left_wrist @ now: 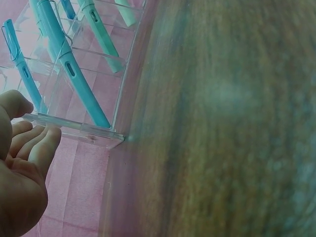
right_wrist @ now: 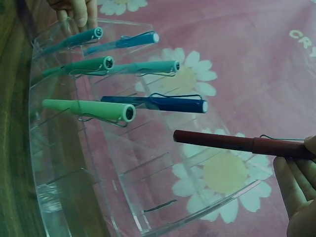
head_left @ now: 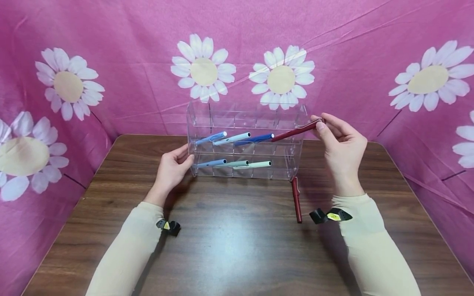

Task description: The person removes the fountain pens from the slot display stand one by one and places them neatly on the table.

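Observation:
A clear plastic pen rack (head_left: 244,177) stands on the table with its compartments in tiers. My left hand (head_left: 172,169) pinches its left side wall, thumb on one side and fingers on the other (left_wrist: 44,148). Between thumb and fingers, my right hand (head_left: 342,150) holds a dark red pen (head_left: 296,131) by its clip end. This pen slants, its far end pointing at the middle tier, right of a dark blue pen (head_left: 255,139). A light blue pen (head_left: 211,138) and a pale blue pen (head_left: 232,139) lie in that tier. Below are blue, teal and mint green pens (right_wrist: 89,108).
Another dark red pen (head_left: 297,201) lies on the wooden table (head_left: 229,246) by the rack's right front corner. Pink cloth with white daisies (head_left: 148,82) hangs behind and at both sides. Each wrist wears a black strap camera (head_left: 322,216).

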Tool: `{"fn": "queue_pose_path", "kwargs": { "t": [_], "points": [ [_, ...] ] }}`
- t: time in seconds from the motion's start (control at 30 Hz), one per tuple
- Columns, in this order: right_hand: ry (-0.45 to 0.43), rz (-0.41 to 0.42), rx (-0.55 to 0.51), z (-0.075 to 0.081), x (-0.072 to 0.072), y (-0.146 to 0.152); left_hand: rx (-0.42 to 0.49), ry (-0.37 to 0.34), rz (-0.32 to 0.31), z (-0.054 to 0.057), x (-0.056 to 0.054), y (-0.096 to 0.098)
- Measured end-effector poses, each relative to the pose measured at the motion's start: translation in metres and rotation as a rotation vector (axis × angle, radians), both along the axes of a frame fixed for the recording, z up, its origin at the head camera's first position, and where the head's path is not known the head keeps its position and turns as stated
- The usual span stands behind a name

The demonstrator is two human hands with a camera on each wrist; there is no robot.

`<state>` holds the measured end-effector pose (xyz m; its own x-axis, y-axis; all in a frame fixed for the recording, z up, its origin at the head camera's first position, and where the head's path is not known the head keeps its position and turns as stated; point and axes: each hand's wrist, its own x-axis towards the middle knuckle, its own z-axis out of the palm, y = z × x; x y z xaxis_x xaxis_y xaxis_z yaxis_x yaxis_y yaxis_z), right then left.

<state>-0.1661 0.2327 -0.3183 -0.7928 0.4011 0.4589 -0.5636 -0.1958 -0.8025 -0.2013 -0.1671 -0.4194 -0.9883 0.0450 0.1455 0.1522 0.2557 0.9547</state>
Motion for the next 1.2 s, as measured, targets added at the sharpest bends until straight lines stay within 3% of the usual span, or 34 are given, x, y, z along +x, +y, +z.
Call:
{"fn": "queue_pose_path", "kwargs": {
  "t": [0.5,0.77,1.2],
  "points": [
    [0.013,-0.008,0.037,0.011,0.01,0.008,-0.001,0.0,0.002,-0.002,0.0,-0.001],
    [-0.018,-0.019,0.013,0.009,0.013,0.013,-0.004,-0.001,0.0,-0.001,-0.001,0.0],
    [-0.124,-0.051,0.081,-0.003,0.019,0.017,0.007,-0.004,0.001,-0.002,-0.001,0.0]
  ]
}}
